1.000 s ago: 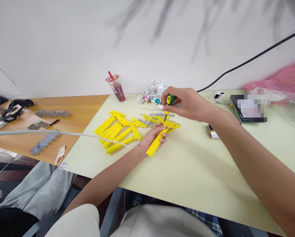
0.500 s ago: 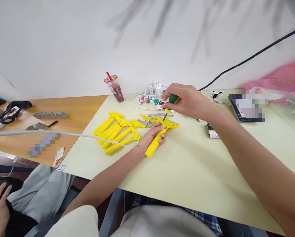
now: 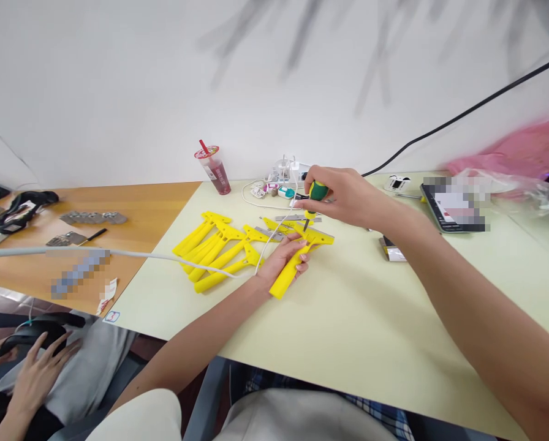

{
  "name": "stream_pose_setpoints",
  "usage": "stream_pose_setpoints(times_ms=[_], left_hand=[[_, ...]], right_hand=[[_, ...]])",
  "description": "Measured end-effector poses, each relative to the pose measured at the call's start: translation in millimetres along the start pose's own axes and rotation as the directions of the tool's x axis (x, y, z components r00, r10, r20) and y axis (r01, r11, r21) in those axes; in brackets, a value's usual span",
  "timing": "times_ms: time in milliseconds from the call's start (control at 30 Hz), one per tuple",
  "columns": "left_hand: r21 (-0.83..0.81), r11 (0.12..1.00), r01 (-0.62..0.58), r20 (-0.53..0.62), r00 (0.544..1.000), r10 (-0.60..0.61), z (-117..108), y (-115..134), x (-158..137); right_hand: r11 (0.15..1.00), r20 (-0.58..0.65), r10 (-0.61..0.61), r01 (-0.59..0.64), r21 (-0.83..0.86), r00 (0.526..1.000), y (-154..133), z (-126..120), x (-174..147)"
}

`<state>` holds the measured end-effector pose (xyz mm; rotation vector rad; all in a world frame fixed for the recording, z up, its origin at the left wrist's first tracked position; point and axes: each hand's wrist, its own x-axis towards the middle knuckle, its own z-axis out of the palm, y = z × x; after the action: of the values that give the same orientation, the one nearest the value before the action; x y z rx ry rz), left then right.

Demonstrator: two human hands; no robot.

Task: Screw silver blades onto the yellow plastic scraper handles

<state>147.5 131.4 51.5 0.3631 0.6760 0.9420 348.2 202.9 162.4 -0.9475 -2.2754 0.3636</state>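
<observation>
My left hand [image 3: 281, 260] is closed around a yellow scraper [image 3: 287, 275], its handle slanting down toward me and its wide head up to the right. In my right hand [image 3: 341, 191] is a screwdriver [image 3: 318, 191] with a green and yellow handle. Its shaft points down, and the tip meets the scraper's head. Left of my left hand lie several more yellow scrapers [image 3: 214, 245], side by side on the pale table. Metal blades [image 3: 297, 218] lie behind the held scraper, partly hidden by it.
A drink cup [image 3: 215, 171] with a red straw stands by the wall. A white cable [image 3: 201, 267] crosses over the scrapers and my left wrist. A tablet-like device [image 3: 453, 208] lies at right. Another person's hands [image 3: 40, 367] hold a black headset at lower left.
The screwdriver handle stands more upright and shows more clearly in my right hand. My left hand keeps its hold on the scraper. The other person's hands and headset have come further into view.
</observation>
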Motion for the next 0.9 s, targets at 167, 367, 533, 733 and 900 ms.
stream_pose_setpoints(times_ms=[167,367,533,733,900], left_hand=[[0.001,1.0,-0.017,0.003,1.0,0.017,-1,0,2],[0.013,0.999,-0.033,-0.018,0.999,0.034,-1,1,4],[0.018,0.999,-0.035,-0.014,0.999,0.035,-2,-1,5],[-0.009,0.999,-0.047,-0.009,0.999,0.047,-4,2,5],[0.002,0.998,-0.066,-0.012,0.998,0.066,-5,4,6]], right_hand=[[0.988,0.101,0.004,-0.019,0.151,0.995,-3,-5,-4],[0.952,0.059,0.014,-0.032,0.304,0.998,4,2,-2],[0.988,0.056,0.043,-0.051,0.148,0.997,3,5,-2],[0.957,0.201,-0.006,-0.053,0.285,0.98,1,-1,-5],[0.963,0.16,0.009,-0.052,0.263,0.987,11,5,-4]])
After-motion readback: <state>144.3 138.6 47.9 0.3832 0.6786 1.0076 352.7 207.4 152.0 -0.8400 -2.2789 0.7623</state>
